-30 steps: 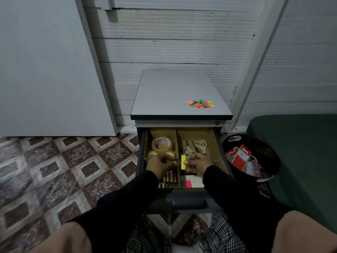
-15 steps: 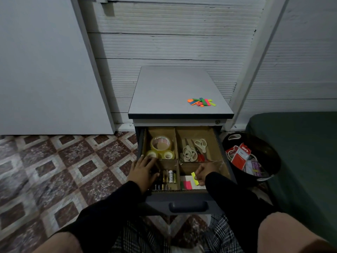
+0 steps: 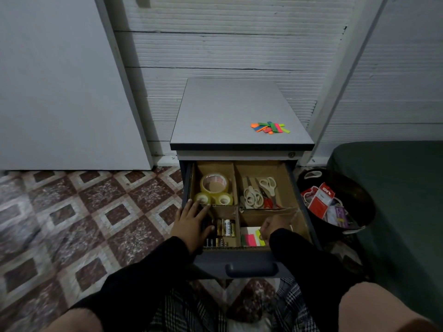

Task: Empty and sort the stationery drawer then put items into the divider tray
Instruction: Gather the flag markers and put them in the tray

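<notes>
The open drawer (image 3: 251, 262) holds a cardboard divider tray (image 3: 236, 185). Tape rolls (image 3: 214, 186) fill the back left compartment, scissors (image 3: 260, 191) the back right, batteries (image 3: 225, 230) the front left. My left hand (image 3: 191, 222) rests with straight fingers on the tray's left edge beside the batteries. In the front right compartment my right hand (image 3: 274, 227) pinches a yellow sticky flag (image 3: 259, 236) over a pad of coloured flags (image 3: 249, 239). A pile of loose coloured flags (image 3: 270, 127) lies on the cabinet top (image 3: 227, 116).
A black bin (image 3: 350, 188) with packaging stands right of the cabinet. A green surface (image 3: 395, 200) lies further right. Patterned floor tiles (image 3: 84, 224) spread to the left, and a white panel (image 3: 60, 80) leans on the wall.
My hands have parted from the middle of the drawer. The left moved to the tray's left edge, and the right carried the yellow flag down into the front right compartment.
</notes>
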The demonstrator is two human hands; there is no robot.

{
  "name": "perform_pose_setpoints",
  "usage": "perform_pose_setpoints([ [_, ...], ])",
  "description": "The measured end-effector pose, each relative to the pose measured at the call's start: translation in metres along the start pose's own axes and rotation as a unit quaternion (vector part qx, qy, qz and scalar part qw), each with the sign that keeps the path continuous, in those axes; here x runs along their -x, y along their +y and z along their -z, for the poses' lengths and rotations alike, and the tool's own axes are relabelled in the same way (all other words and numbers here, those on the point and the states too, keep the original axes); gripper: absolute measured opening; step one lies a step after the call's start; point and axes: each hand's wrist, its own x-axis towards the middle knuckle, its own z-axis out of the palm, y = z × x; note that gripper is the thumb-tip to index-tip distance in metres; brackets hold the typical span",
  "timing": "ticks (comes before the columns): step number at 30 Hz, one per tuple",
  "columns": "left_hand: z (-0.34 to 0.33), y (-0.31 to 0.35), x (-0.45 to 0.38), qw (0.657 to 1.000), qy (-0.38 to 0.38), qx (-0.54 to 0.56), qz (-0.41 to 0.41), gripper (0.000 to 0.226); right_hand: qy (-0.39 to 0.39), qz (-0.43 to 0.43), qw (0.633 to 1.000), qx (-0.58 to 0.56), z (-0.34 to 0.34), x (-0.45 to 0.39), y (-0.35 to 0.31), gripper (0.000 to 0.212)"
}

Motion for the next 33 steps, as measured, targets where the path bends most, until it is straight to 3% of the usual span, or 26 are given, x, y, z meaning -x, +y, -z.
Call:
perform_pose_setpoints([
  [7, -0.001, 0.000, 0.000, 1.000, -0.003, -0.006, -0.001, 0.065, -0.032, 0.013, 0.998, 0.055, -0.001, -0.001, 0.002, 0.034],
  [16, -0.001, 0.001, 0.000, 1.000, -0.009, -0.005, 0.003, 0.065, -0.039, 0.012, 0.998, 0.046, -0.003, -0.006, 0.004, 0.033],
  [26, 0.000, 0.002, 0.000, 1.000, -0.019, -0.002, 0.003, 0.065, -0.057, -0.004, 0.998, 0.002, -0.002, -0.003, 0.004, 0.029],
  [33, 0.009, 0.003, -0.003, 1.000, -0.026, -0.003, 0.010, 0.063, -0.052, -0.046, 0.991, -0.115, 0.017, 0.010, -0.002, 0.027],
])
